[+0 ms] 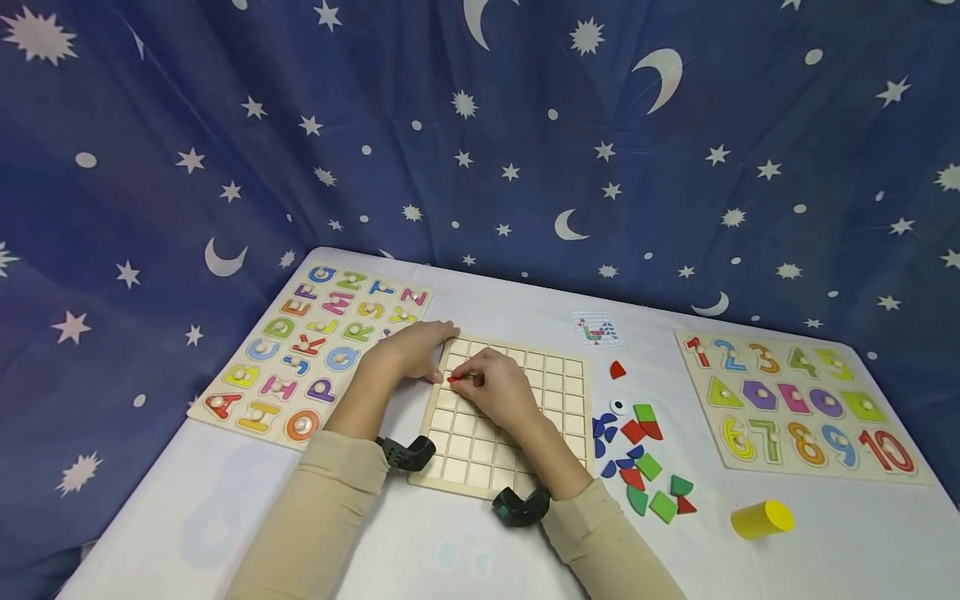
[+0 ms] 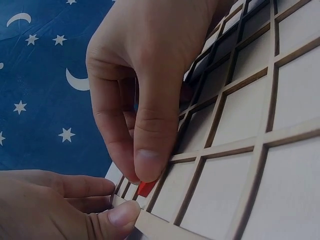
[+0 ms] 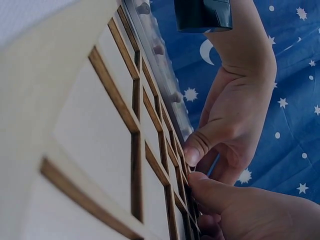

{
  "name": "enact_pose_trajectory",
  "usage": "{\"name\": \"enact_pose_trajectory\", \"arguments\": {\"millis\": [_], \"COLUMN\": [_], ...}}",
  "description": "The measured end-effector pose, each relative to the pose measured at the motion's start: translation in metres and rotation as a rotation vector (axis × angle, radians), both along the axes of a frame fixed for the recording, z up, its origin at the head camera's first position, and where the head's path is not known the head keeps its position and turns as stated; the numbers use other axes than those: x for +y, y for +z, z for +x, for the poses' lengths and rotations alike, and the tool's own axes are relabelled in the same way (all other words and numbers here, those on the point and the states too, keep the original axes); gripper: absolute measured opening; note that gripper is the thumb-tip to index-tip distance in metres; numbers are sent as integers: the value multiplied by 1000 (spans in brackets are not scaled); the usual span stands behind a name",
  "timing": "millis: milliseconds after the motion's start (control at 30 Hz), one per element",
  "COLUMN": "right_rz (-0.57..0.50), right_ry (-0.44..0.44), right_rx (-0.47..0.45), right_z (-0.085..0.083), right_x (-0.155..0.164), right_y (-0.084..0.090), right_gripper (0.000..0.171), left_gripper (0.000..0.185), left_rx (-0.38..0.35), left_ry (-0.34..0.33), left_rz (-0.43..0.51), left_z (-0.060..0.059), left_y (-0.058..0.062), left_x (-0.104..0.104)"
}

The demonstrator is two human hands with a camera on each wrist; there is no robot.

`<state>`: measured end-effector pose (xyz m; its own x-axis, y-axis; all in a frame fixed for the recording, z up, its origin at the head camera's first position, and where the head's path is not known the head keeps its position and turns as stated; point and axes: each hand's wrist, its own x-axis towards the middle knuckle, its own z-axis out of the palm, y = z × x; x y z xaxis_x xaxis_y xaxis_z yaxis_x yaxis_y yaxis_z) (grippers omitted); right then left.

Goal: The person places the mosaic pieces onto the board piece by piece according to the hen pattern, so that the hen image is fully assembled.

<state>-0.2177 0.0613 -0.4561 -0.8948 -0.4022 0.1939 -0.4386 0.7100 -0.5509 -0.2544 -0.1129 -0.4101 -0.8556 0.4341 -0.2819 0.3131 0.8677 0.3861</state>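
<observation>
A small red piece [image 1: 452, 380] sits at the left edge of the grid board [image 1: 570, 371], close to its upper left corner, pinched between the thumb and fingers of the right hand [image 1: 495, 387]. The right fingers are nearly closed, with only the piece between them. The left hand [image 1: 408, 350] is spread, its fingers fairly straight, thumb and fingertips at the board's left edge; it holds no loose piece.

The red piece looks light, stiff and flat, probably painted wood, its smooth face perhaps a little slippery. Opposite edges seem the best hold, since a thin piece set flush in a cell would leave little to catch. The board appears rigid and wooden, light enough to slide on the worktop [image 1: 510, 308], so steadying it by the outer frame makes sense; the thin dividers look like its most delicate part.

The letter board [image 1: 279, 433] carries knobbed capitals, among them A, B, C, H, O, P and Z. The number board [image 1: 744, 375] reads 1 to 10, with shapes between its two rows of numbers. A card [image 1: 597, 329] beyond the grid board shows a small coloured pattern; any words there are too small to read. No brand can be made out on the black wristband [image 1: 408, 454] at the left wrist.
</observation>
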Motion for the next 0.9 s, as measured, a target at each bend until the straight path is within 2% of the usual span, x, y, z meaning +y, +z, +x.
{"name": "enact_pose_trajectory", "arguments": {"millis": [633,800,900], "right_rz": [-8,-31,-66], "right_ry": [-13,5,-20], "right_rx": [-54,-85,-136], "right_z": [-2,-2,-3], "right_x": [3,10,24], "right_y": [5,14,25], "right_gripper": [21,23,24], "left_gripper": [80,81,81], "left_rx": [11,12,8], "left_ry": [-26,-27,-23], "left_rz": [-7,-7,2], "left_z": [-2,-1,-1], "left_y": [1,1,1], "left_x": [1,1,1]}}
